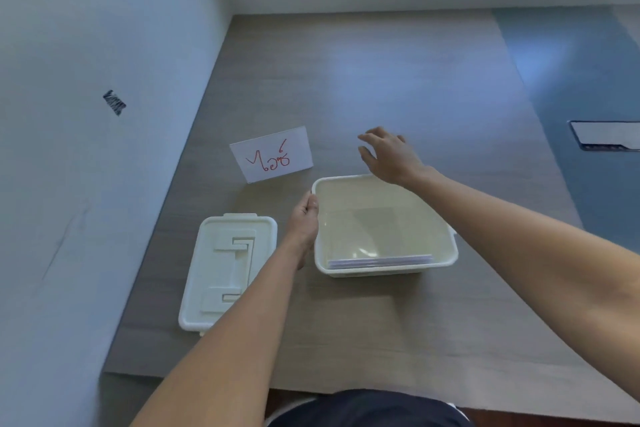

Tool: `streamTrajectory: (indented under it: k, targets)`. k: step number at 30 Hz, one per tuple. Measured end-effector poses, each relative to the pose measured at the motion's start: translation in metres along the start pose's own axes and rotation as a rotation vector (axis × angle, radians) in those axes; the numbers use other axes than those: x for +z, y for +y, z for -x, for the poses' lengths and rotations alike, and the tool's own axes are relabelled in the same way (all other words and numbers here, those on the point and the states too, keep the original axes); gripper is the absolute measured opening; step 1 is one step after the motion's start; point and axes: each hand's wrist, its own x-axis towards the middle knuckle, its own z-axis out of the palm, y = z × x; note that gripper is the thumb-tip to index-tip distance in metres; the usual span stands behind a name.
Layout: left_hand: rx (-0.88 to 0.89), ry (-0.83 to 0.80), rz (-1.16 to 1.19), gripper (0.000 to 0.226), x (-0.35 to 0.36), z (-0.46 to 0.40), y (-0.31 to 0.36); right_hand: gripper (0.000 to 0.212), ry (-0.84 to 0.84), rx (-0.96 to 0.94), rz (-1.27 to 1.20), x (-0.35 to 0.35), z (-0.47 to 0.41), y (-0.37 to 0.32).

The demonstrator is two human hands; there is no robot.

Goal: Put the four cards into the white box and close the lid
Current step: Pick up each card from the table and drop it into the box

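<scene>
The white box (446, 246) stands uncovered in the middle of the table. A thin stack of white cards (381, 261) lies against its near wall. One more white card (272, 154) with red writing lies flat on the table beyond the box, to the left. The box's lid (225, 267) rests on the table left of the box. My left hand (304, 222) grips the box's left rim. My right hand (389, 154) hovers above the box's far edge, fingers spread, holding nothing, to the right of the lone card.
The wooden table (398, 80) meets a white wall on the left. A flat dark-framed white object (606, 139) lies at the table's right edge on a blue strip. A window runs along the far wall.
</scene>
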Motion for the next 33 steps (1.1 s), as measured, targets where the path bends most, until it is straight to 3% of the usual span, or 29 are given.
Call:
streamTrajectory:
  k: [5,14,17,22,33]
  targets:
    - [-0.06,-0.015,-0.007,0.058,-0.003,-0.003,-0.006,0.047,-0.08,-0.082,0.045,0.007,-0.058,-0.02]
    - [-0.119,-0.03,0.082,0.043,-0.007,0.005,0.001,0.055,-0.233,-0.255,0.03,0.036,-0.132,-0.075]
    - [-0.128,-0.019,0.057,0.049,-0.006,0.004,-0.003,0.051,-0.299,-0.262,0.018,0.052,-0.133,-0.087]
    - [-0.119,-0.018,0.012,0.052,-0.006,0.006,0.0,0.027,-0.247,-0.238,-0.02,0.065,-0.129,-0.088]
    - [-0.028,-0.071,-0.01,0.04,-0.008,0.006,0.0,0.028,-0.068,-0.065,-0.107,-0.005,-0.075,-0.019]
